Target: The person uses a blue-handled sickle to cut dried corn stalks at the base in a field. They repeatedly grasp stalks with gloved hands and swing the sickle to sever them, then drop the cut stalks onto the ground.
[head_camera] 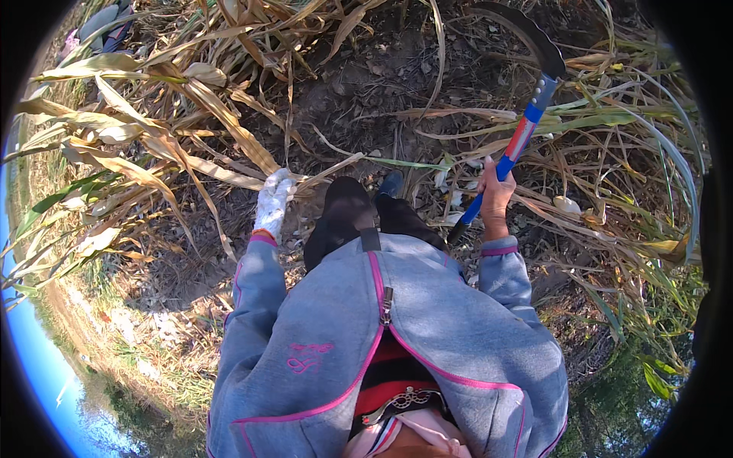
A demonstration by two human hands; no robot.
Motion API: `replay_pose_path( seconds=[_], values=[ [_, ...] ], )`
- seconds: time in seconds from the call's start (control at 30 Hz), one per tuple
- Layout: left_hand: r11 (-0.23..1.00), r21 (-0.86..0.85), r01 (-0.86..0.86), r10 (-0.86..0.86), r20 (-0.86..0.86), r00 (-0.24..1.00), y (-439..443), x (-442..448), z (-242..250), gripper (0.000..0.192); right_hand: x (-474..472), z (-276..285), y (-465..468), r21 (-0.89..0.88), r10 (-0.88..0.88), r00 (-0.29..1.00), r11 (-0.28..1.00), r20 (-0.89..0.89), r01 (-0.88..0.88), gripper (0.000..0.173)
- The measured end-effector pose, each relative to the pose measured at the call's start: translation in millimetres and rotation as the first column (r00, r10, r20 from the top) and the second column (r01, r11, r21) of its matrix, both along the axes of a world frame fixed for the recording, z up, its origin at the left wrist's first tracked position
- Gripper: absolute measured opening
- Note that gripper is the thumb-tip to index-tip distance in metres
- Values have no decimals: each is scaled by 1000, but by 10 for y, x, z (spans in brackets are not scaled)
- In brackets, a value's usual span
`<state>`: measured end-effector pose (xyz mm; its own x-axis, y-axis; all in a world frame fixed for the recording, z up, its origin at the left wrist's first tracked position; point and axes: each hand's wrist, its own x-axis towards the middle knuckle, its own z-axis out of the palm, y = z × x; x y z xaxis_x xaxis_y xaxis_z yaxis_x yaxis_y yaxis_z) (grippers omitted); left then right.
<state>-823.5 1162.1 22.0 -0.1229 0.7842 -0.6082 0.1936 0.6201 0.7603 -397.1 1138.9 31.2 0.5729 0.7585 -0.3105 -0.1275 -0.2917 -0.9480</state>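
Note:
A sickle point(518, 137) with a dark curved blade and a blue and red handle is gripped low on the handle by my bare right hand point(496, 189). Its blade points up and away, over the ground at the upper right. My left hand point(275, 197), in a white knit glove, is closed around the end of a dry maize stalk with leaves point(235, 131). The stalk and leaves spread to the upper left, and several pale husked ears hang among them.
More dry maize plants point(607, 189) lean and lie along the right side. Bare soil with leaf litter point(366, 97) runs ahead between the rows. At the far upper left another person's clothing point(106, 28) shows partly behind leaves. My shoe point(391, 183) is on the ground.

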Motion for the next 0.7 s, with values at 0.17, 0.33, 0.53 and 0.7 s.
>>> replay_pose_path(
  seconds=[0.17, 0.33, 0.53, 0.7],
  values=[
    [994, 1, -113, 113, 55, 992, 164, 210, -14, 40, 55, -41, 287, 5, 49, 997, 999, -65, -49, 25],
    [987, -7, -163, 161, 171, 972, 561, 286, -414, 38, 9, -123, 447, -70, 133, 991, 989, 34, -130, 28],
    [998, 55, -6, -3, 162, 987, 1136, 473, -265, 36, -52, -137, 870, -121, 192, 979, 975, 61, -184, 26],
    [993, 6, -119, 113, 269, 957, 1667, 349, -426, 34, -168, -200, 1300, -72, 185, 982, 980, 24, -183, 26]
  ],
)
